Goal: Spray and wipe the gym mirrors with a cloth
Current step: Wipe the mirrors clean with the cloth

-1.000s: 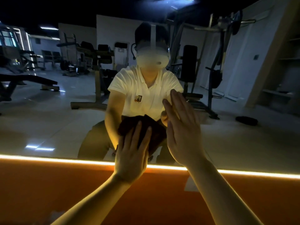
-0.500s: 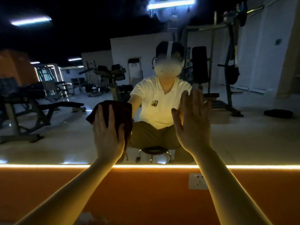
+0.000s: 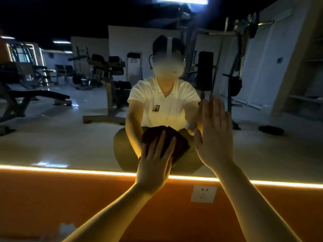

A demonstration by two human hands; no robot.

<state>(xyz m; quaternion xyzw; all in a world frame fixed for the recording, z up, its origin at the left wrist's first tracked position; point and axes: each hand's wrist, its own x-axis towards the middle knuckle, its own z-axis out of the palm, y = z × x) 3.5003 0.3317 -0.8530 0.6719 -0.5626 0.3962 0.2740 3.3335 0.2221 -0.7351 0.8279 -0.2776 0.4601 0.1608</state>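
The left hand [image 3: 154, 161] lies flat, fingers straight and spread, pressing the dark cloth [image 3: 181, 147] against the mirror [image 3: 70, 137] low down, a little above the light strip [image 3: 70, 169] along its bottom edge. The right hand [image 3: 215, 135] is also flat, fingers straight and together, and seems to bear its bare palm on the glass just right of the cloth, holding nothing. That palm is the likeliest trouble: skin on the glass would leave prints beside the patch being wiped. The cloth is held by pressure alone, not gripped, so a fast or light stroke could let it bunch, slide out or drop. The room is dim, so streaks and missed spots would be hard to see. A socket [image 3: 203, 193] sits in the orange wall [image 3: 52, 198] right below; any spray running down could reach it. No spray bottle is in view.
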